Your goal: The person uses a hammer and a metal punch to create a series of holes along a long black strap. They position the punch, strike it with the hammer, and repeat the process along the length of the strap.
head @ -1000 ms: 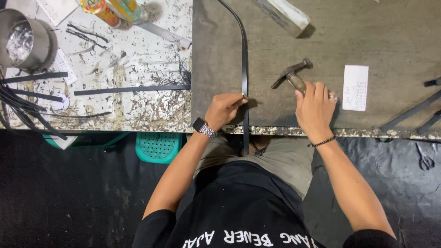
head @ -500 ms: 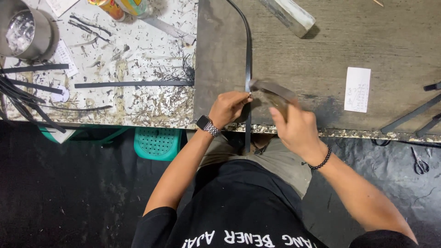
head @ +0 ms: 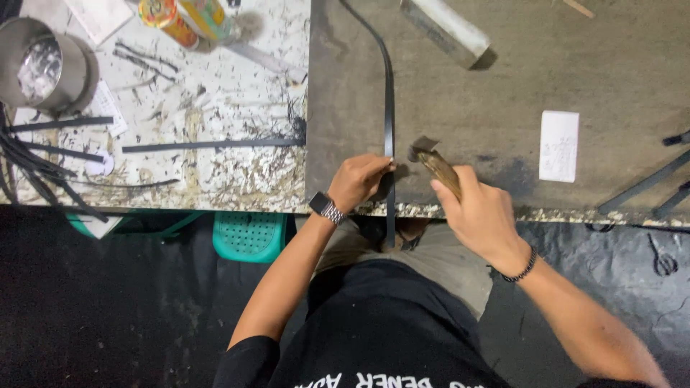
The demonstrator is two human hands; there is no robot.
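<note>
At the far left of the bench [head: 215, 179] a metal pot [head: 39, 68] stands on the speckled top, with a bundle of dark strips [head: 29, 165] lying below it. A single black strip [head: 212, 145] lies flat across the speckled surface, and a colourful can [head: 183, 18] sits near the top edge.

My left hand [head: 359, 179], a wristwatch [head: 325, 208] on its wrist, rests at the bench's near edge, fingertips pressed together on the long black band [head: 389, 108]. That band runs down the grey surface in a slight curve and hangs over the near edge between my hands.

My right hand [head: 481, 212], a beaded bracelet [head: 521, 269] at the wrist, is closed around the wooden handle of a hammer [head: 431, 159]. The hammer head sits just beside the band, right of it; I cannot tell whether they touch.

Further right, a clear wrapped bar [head: 445, 29] lies near the top and a white paper slip [head: 558, 146] lies flat.
</note>
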